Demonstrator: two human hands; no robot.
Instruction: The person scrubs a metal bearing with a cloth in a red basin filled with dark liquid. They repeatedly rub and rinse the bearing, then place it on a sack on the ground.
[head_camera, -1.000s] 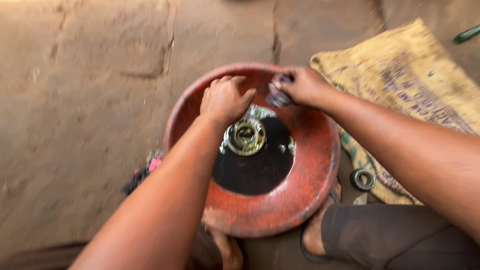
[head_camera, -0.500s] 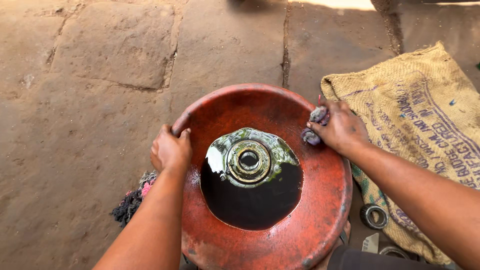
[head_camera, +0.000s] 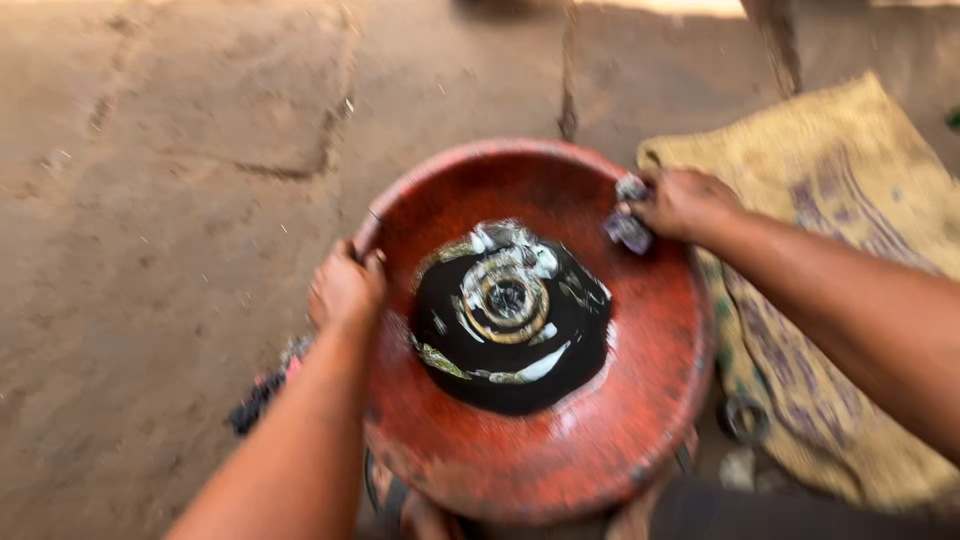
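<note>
A round red basin (head_camera: 640, 430) sits on the ground below me, with a pool of black oily liquid (head_camera: 470, 375) in its bottom. A round metal bearing-like part (head_camera: 507, 300) lies in the liquid. My left hand (head_camera: 345, 288) grips the basin's left rim. My right hand (head_camera: 683, 203) is at the upper right rim, closed on a small grey rag or part (head_camera: 628, 228); blur hides what it is.
A yellowish burlap sack (head_camera: 850, 200) lies flat to the right, with a metal ring (head_camera: 742, 418) on its near edge. A dark scrap of cloth (head_camera: 262, 392) lies left of the basin. The ground is cracked brown earth or stone (head_camera: 180, 150).
My left hand left the middle of the basin and took hold of its left rim. My right hand stayed at the upper right rim. The liquid is now sloshing.
</note>
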